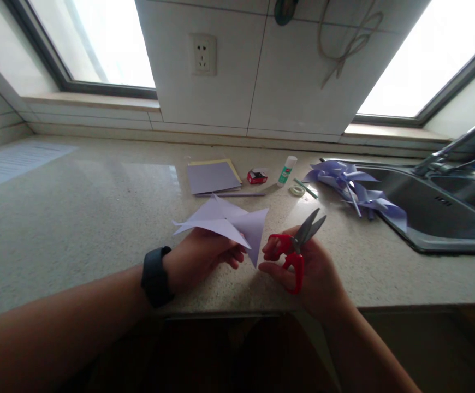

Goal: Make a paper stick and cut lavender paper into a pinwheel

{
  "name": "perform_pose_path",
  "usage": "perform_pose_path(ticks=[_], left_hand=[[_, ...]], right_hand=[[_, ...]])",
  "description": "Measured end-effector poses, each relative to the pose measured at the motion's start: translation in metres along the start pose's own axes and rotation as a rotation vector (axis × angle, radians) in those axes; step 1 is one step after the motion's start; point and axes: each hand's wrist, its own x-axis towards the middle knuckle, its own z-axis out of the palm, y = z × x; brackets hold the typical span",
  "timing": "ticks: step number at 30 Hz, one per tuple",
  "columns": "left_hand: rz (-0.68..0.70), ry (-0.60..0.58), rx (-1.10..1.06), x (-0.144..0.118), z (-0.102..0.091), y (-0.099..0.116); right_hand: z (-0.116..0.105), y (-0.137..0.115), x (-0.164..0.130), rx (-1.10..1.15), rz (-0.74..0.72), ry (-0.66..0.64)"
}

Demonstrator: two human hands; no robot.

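My left hand (205, 256), below a dark wristwatch, is closed on a light purple sheet of paper (221, 221) cut into pointed flaps. The flaps spread out above the hand and hide part of its fingers. In my right hand (315, 273) rests a pair of scissors (297, 248) with red handles. Their blades stand slightly apart and point up, away from me. The fingers curl around the handles. A small gap lies between the scissors and the paper.
Behind my hands lie a stack of purple and yellow paper (213, 177), a thin purple stick (237, 195), a small red box (257, 176), a glue stick (286, 171), a tape roll (297, 190) and a green stick (306, 189). Purple paper pinwheels (352, 188) sit beside the metal sink (429, 245).
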Motion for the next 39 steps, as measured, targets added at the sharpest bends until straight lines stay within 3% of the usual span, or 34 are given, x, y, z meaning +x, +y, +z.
perform_pose_path(ticks=[13,21,33,39], left_hand=[[-0.059,-0.042,0.019,-0.003,0.003,0.008],[-0.039,-0.042,0.060,-0.002,0.003,0.005],[0.009,0.069,0.260,-0.004,0.011,0.007],[0.027,0.080,0.249,-0.004,0.014,0.007]], right_hand=[[0.002,-0.002,0.003,0.058,0.026,-0.063],[0.005,-0.009,0.008,0.101,0.142,-0.038],[0.009,-0.007,0.012,0.109,0.232,0.015],[0.012,-0.007,0.014,0.172,0.279,0.012]])
